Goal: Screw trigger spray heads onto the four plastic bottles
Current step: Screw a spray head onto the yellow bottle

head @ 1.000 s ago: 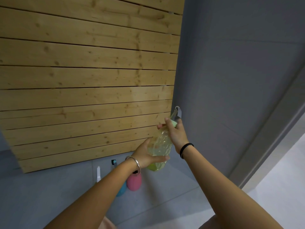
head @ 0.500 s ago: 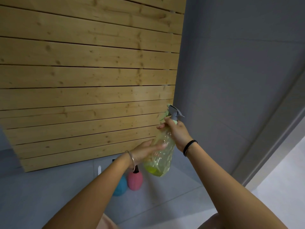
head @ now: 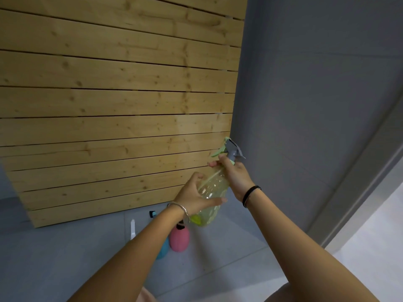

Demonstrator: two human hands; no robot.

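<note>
I hold a clear yellow-green plastic bottle (head: 212, 190) in the air, tilted with its neck up and to the right. My left hand (head: 194, 197) wraps its body from the left. My right hand (head: 236, 174) grips the collar of the grey and green trigger spray head (head: 230, 149) sitting on the neck. On the floor below stand a pink bottle (head: 179, 238) with a dark head and a blue bottle (head: 162, 250), mostly hidden by my left arm. A white spray head part (head: 132, 228) shows beside them.
A slatted wooden panel (head: 109, 105) leans against the grey wall (head: 305, 94) right behind the bottles. The floor is grey tile (head: 54, 258), turning pale at the right. A grey door frame (head: 359, 171) runs diagonally at the right.
The spray head has turned on the neck: its green trigger now points left and the grey nozzle right. My left hand shifted its hold on the bottle body, and the bottle rose slightly.
</note>
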